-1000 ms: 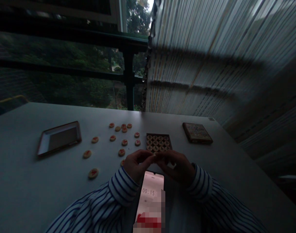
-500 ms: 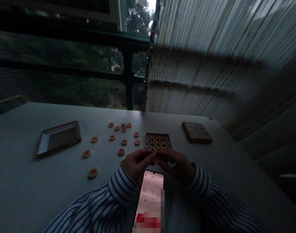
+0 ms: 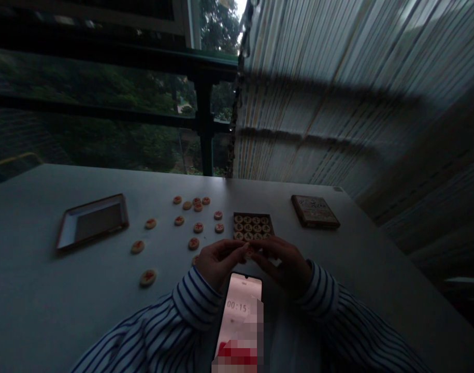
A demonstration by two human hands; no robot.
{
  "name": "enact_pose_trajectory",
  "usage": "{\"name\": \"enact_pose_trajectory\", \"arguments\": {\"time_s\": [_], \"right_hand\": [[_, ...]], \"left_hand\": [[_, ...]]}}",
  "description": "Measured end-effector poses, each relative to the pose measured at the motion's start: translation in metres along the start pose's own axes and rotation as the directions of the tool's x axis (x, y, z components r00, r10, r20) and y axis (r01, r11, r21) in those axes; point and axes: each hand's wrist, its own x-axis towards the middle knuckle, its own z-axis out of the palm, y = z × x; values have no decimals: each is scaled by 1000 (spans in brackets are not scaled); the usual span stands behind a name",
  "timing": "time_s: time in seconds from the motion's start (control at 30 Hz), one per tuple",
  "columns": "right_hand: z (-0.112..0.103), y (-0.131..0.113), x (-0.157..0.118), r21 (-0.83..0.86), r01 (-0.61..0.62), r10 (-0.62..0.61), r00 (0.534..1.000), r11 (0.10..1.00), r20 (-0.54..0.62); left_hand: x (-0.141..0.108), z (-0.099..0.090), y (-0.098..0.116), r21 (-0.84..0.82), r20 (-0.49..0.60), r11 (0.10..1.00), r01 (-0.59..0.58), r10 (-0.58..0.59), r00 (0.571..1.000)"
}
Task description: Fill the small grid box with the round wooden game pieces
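My left hand (image 3: pixel 218 263) and my right hand (image 3: pixel 283 261) meet at the near edge of a small box of round pieces (image 3: pixel 253 227). Between their fingertips they pinch one round wooden piece (image 3: pixel 248 252), whose face shows faint markings. Rows of pieces with dark characters fill the visible part of the box; my hands hide its near part. Loose pieces with red characters lie to the left, among them one just left of the box (image 3: pixel 219 228) and one nearer me (image 3: pixel 148 277).
A lit phone (image 3: pixel 240 311) showing a timer lies just below my hands. An open, shallow tray-like lid (image 3: pixel 92 221) is at the left. At the right rests a flat closed box (image 3: pixel 315 212). The white table (image 3: pixel 81 316) ends at a window with a striped curtain.
The held piece has turned slightly between my fingertips, and more of its face shows. My hands have otherwise hardly moved. The view has shifted very slightly.
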Motion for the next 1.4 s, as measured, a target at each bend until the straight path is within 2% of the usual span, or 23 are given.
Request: {"name": "enact_pose_trajectory", "arguments": {"time_s": [0.13,0.4,0.57,0.73,0.9,1.1,1.4], "right_hand": [[2,2,-1,-3,15,-15,1000,1000,-14],[4,3,-1,-55,41,-42,999,998,-14],[1,4,1,-121,62,-67,997,991,-36],[-6,10,3,-227,10,-20,999,974,-42],[-7,20,1,-309,-32,19,999,950,-46],[-5,31,-2,-386,-71,43,996,920,-81],[0,42,-5,-394,-109,89,994,912,-70]], "left_hand": [[0,2,-2,-27,-37,999,23,-24,999],[0,2,-6,-7,-22,1000,31,-31,999],[1,0,-5,117,-65,992,-53,61,996],[3,-8,-6,405,-105,896,-184,245,964],[5,-12,-9,567,-72,785,-248,347,935],[6,-13,-10,644,-46,708,-290,414,909],[6,-13,-16,678,-40,685,-266,396,917]]}}
